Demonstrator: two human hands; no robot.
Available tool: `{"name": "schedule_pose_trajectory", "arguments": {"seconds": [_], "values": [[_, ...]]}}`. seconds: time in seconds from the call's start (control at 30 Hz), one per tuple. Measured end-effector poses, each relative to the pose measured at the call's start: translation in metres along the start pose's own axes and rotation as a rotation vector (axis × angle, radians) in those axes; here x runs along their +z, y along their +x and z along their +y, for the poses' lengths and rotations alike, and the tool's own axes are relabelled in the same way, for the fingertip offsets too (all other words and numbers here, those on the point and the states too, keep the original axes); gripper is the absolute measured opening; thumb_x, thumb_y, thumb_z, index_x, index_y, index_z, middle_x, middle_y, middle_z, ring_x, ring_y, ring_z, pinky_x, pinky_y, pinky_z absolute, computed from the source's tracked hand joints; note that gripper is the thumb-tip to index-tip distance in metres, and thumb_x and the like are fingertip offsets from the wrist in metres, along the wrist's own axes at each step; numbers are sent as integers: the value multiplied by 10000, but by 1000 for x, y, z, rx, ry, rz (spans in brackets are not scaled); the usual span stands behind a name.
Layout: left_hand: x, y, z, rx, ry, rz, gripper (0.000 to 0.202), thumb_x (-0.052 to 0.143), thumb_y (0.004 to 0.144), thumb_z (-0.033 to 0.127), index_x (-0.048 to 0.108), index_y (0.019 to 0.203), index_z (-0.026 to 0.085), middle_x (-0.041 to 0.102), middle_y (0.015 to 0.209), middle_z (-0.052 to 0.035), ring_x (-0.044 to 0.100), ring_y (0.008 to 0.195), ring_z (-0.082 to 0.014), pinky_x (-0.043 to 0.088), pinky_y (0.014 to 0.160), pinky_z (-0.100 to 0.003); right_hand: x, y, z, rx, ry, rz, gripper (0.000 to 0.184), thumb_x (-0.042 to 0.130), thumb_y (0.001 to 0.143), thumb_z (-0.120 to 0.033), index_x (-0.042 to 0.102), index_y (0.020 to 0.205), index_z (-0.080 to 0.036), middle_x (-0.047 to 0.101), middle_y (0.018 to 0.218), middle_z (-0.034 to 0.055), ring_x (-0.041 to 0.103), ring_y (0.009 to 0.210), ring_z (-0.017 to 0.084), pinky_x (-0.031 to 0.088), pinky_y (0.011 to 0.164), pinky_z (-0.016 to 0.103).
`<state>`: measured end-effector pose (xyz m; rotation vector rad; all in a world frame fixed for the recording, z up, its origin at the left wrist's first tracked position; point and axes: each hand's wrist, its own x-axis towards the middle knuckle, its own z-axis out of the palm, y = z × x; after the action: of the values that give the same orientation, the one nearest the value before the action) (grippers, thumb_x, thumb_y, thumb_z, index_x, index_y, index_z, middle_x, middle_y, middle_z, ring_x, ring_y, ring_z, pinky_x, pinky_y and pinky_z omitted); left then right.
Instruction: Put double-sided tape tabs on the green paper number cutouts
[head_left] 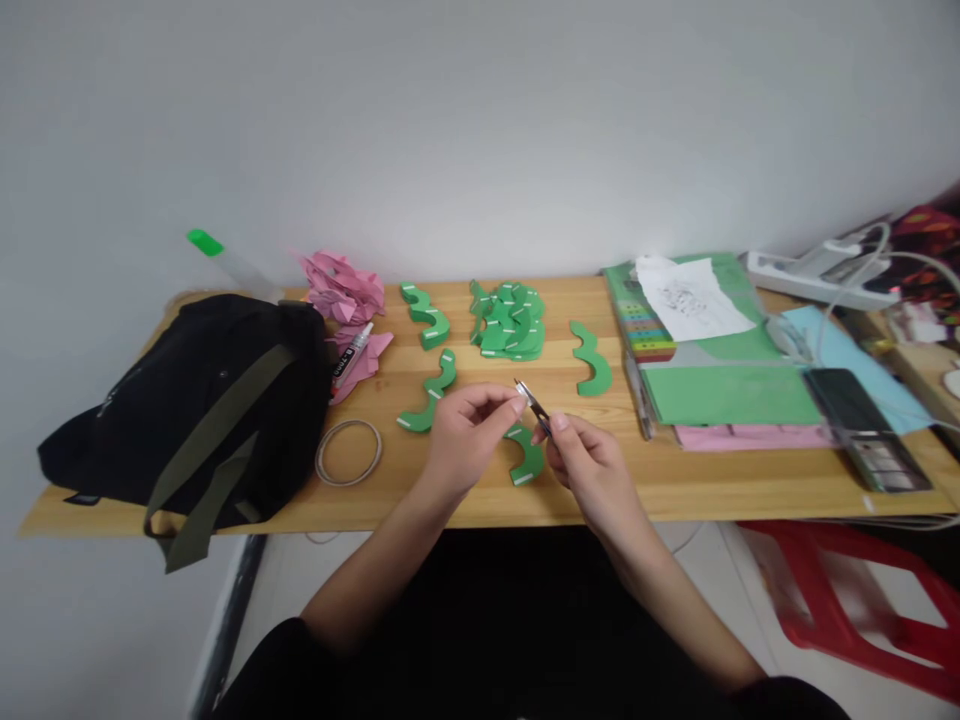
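My left hand (463,440) is closed in a pinch on a small whitish piece (523,393), partly hidden by the fingertips. Dark pointed tweezers (537,408) are held between the thumb and fingers of my right hand (596,465), their tip at the whitish piece. Just under the hands lies a wavy green paper piece (527,462) with white strips on it. Another green wavy piece (427,400) is beside my left hand, partly covered by it. Farther back are a pile of green cut-outs (510,322), a small stack (426,316) and a plain green one (592,365).
On the left are a black bag (217,400), a tape roll (349,453), pink paper cut-outs (343,285) and a glue tube (352,355). Green folders (731,395), a crumpled white paper (694,298), a phone (844,398) and a power strip (817,280) lie right. A red stool (817,590) stands below.
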<state>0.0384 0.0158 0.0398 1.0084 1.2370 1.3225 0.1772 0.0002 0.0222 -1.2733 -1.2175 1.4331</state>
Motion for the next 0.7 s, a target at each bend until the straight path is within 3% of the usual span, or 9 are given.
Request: {"name": "schedule_pose_trajectory", "arguments": {"seconds": [0.47,0.7], "values": [[-2,2,1,-32,-30,-56,119,716,658,281,669,650,172,627,590,20,530,551,-94,465,579,-246,-2,1,-3,-41,-84,35,515,527,814,-651,531,590,-187,271,456,-68,204,422,70,159,395,239],[-15,6,1,-82,-157,-217,180,792,617,309,678,631,170,618,569,22,502,515,-74,435,534,-218,-4,-6,-11,-63,-128,21,496,536,834,-608,545,585,-179,316,477,-55,248,432,70,192,397,233]]}}
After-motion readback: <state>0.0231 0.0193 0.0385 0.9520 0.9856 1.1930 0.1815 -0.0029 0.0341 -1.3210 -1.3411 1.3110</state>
